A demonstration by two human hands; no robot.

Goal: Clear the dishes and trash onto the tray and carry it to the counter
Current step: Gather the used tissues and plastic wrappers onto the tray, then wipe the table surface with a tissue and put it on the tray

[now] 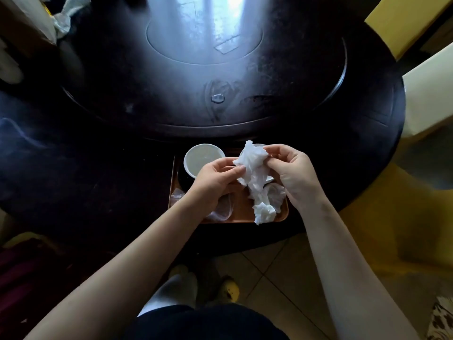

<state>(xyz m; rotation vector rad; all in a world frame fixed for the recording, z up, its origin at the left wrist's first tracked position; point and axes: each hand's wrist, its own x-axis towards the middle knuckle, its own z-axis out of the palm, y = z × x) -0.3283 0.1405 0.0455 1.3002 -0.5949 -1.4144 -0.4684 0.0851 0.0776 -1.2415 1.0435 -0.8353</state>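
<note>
An orange-brown tray [280,217] lies at the near edge of the dark round table. On it stand a white bowl [199,155] at the back left and a second white dish [268,179], mostly hidden behind the tissue. A crumpled white tissue [256,177] hangs over the tray, pinched by both hands. My left hand [213,182] grips its left side and my right hand [294,177] its upper right. Clear plastic wrap [220,212] sits on the tray under my left wrist, and another crumpled piece [277,195] lies at the right.
A dark turntable [196,69] fills the table's middle, with clear plastic and a small clear cap [217,97] near its front rim. More crumpled tissue [66,15] lies far left. Yellow-covered chairs [426,89] stand at the right. Tiled floor and my feet are below.
</note>
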